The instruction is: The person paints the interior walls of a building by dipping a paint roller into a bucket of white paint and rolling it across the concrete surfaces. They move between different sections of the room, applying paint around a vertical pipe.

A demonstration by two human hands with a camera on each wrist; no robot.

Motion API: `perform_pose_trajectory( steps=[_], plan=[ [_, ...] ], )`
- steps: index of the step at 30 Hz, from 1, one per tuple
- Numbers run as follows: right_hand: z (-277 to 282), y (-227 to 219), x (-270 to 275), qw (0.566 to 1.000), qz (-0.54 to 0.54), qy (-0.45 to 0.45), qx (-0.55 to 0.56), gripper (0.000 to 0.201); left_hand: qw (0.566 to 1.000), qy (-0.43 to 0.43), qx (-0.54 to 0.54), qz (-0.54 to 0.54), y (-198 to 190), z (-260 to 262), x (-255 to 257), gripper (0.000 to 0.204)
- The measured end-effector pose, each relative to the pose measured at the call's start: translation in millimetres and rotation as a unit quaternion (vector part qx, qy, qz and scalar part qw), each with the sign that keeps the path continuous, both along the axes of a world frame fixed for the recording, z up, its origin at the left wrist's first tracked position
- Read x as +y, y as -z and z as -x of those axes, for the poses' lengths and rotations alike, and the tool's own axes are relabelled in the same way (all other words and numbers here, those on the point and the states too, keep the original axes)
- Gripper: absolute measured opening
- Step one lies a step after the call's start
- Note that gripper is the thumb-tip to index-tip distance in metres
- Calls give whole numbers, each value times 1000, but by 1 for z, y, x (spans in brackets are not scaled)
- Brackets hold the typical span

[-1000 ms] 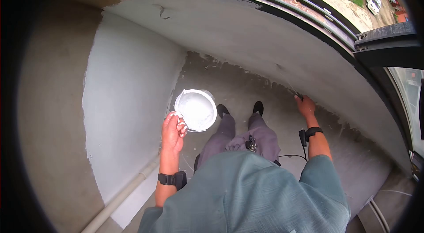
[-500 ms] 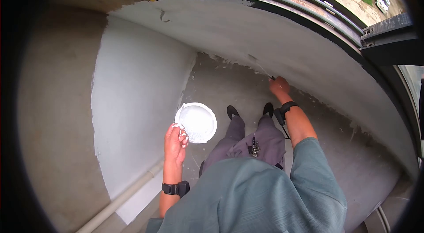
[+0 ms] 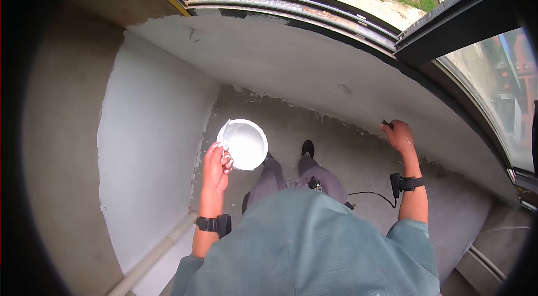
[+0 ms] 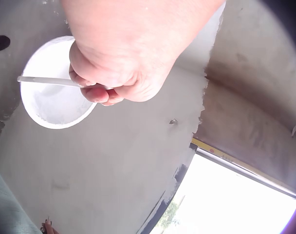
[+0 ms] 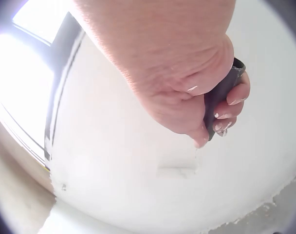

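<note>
My left hand (image 3: 214, 166), its fingertips spotted white, grips the pale handle (image 4: 46, 80) of a white bucket (image 3: 263, 156). In the left wrist view that handle runs across the bucket's mouth to my curled fingers. White material coats the bucket's inside. Over on the right, my right hand (image 3: 399, 137) holds a putty knife by its black handle (image 5: 218, 100), close to the low wall (image 3: 291, 66) under the window. Its pale blade (image 5: 178, 170) barely stands out against the whitish wall in the right wrist view. White smears mark the right fingers too.
A grey-white coated side wall (image 3: 151, 128) rises at the left, with a pipe (image 3: 162, 254) low along it. Metal window tracks (image 3: 291, 7) top the low wall. My shoe (image 3: 307, 148) stands on the grey floor, and a cable (image 3: 372, 193) hangs from the right wrist.
My right hand first swung left along the low wall with the putty knife, then back right. My left hand keeps its grip at the bucket. The head view has shifted, showing more outdoors.
</note>
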State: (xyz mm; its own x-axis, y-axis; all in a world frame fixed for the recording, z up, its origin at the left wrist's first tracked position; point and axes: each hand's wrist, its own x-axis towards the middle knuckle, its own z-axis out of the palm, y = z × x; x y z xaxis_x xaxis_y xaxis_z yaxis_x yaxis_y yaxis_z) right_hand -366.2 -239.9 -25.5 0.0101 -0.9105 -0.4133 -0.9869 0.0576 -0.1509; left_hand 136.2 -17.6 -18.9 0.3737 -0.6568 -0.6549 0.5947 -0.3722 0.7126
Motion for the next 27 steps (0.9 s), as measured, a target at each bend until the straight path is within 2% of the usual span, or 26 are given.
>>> perform_pose_trajectory(
  steps=[3,4,8,12,15,21,25,27],
  plan=[
    [35,-48,19,999,29,38,-21,50,1000,7,5,14,-3,8,-6,14],
    [36,-78,40,998,34,52,-23,50,1000,11,11,22,-15,0,5,13],
    [56,-94,50,994,23,69,-76,48,999,-7,24,43,-15,7,7,13],
    [29,-36,42,987,12,51,-154,50,998,-37,23,40,-17,15,16,11],
    [-20,2,24,980,9,23,-200,51,998,-60,10,33,-16,23,25,11],
    [-122,64,-24,979,-18,-41,-201,55,995,-94,-17,8,-9,44,39,12],
    [-192,69,-34,977,-52,-54,-200,56,994,-104,-18,8,-10,47,47,11],
    [-197,69,-37,976,-33,-62,-208,56,994,-107,-16,7,-10,50,45,11]
  ],
)
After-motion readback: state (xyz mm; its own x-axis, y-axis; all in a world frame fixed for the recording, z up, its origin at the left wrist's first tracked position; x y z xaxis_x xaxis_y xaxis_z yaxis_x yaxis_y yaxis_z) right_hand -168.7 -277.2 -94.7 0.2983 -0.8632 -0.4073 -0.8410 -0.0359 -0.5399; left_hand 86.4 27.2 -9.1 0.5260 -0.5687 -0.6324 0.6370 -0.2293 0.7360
